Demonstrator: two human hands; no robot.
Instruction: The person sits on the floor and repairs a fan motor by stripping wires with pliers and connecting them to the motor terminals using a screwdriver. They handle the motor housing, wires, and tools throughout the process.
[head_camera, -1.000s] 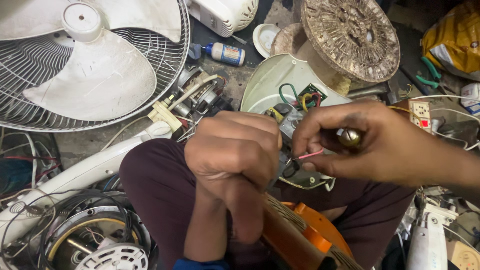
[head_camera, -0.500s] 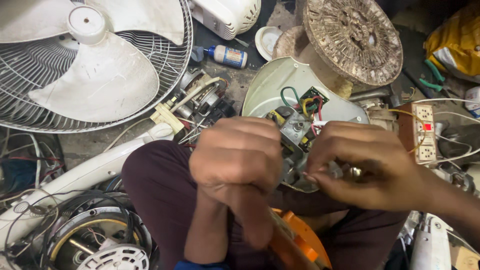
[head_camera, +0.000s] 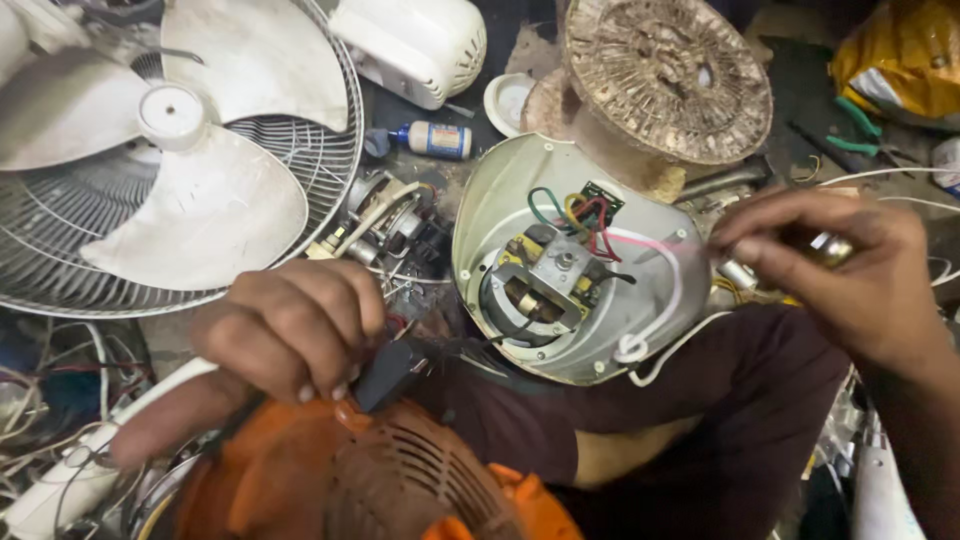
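White fan blade w/ wire guard (head_camera: 190, 190) far left. Left hand (head_camera: 290, 335) fingers curled, gripping a dark part (head_camera: 390, 375) on the orange housing (head_camera: 370, 475). Open motor casing (head_camera: 580, 265) mid-frame on lap (wiring exposed). Right hand (head_camera: 840, 265) fingers pinched on small metal piece (head_camera: 828, 248), just right of casing.

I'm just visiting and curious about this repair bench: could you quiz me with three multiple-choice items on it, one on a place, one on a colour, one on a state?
1. Where is the white fan blade?
A. upper left
B. lower right
C. centre

2. What colour is the vented housing under the left hand?
A. blue
B. orange
C. green

3. The pale motor casing is:
A. closed
B. wrapped
C. open, wires showing

Answers:
A, it lies on its grille at upper left.
B, it shows orange at the bottom.
C, coloured wires and motor parts show inside.
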